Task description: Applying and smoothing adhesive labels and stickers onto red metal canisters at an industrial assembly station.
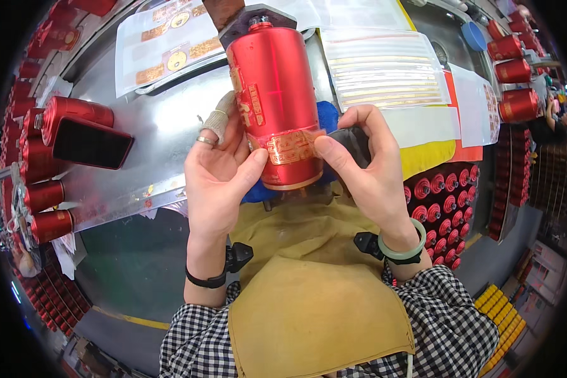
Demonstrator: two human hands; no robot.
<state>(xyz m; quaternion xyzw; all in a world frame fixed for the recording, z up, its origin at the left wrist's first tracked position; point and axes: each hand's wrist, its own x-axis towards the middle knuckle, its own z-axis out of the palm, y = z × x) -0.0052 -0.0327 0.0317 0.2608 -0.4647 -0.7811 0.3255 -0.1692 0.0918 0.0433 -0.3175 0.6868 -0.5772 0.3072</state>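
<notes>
A glossy red bottle (pixel 283 82) lies in front of me with its threaded neck pointing away and its base toward me. Around its lower part runs a gold-patterned decal band (pixel 291 148). My left hand (pixel 220 170) is at the bottle's left side, its thumb against the band and a wrapped finger farther up. My right hand (pixel 368 164) pinches the right end of the band between thumb and forefinger. A raised gold label also shows on the bottle's left side. Behind my right fingers is a dark rounded object (pixel 351 143) that I cannot make out.
Decal sheets (pixel 384 69) lie on the metal table (pixel 151 120) beyond the bottle. To the left, a phone (pixel 92 143) leans by several red bottles (pixel 50 195). A blue bowl (pixel 474 36) stands at the far right. Below it, red bottles fill a rack (pixel 444 211).
</notes>
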